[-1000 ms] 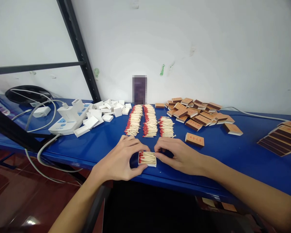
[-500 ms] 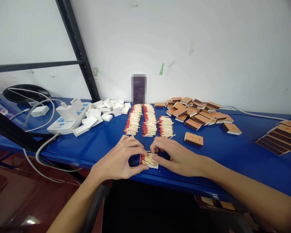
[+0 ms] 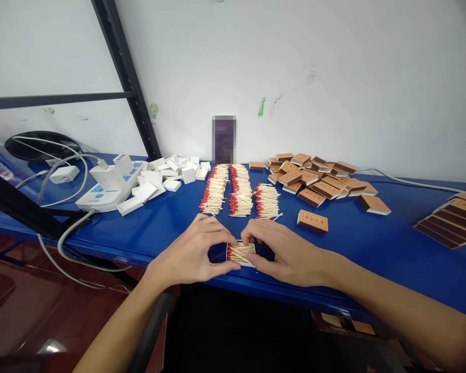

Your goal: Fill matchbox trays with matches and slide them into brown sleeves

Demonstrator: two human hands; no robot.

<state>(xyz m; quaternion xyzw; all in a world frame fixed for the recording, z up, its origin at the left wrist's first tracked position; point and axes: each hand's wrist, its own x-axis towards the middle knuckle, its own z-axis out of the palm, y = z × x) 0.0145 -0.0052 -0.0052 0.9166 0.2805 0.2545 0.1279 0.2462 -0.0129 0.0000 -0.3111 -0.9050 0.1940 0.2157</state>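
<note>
A small white matchbox tray (image 3: 249, 265) full of red-headed matches (image 3: 238, 253) lies near the front edge of the blue table. My left hand (image 3: 198, 251) grips its left part between thumb and fingers, one on the near side and the others on the far side. At the right end, my right hand (image 3: 285, 251) has its thumb over the matches and its curled fingers at the far rim. Just beyond my hands are rows of loose matches (image 3: 215, 190), all with red heads to the left. One matchbox cover (image 3: 312, 220) lies beyond my right hand.
White trays (image 3: 171, 171) are heaped at the back left, beside a power strip (image 3: 108, 191) with chargers and cables. Brown matchbox covers (image 3: 318, 181) form a pile at the back right. More boxes (image 3: 450, 220) stand stacked at the far right. A black shelf post (image 3: 126, 77) rises at left.
The matches in the tray now lie flatter and more in line; one had lain aslant on top. Both hands keep nearly the same place around the tray. The view has shifted slightly.
</note>
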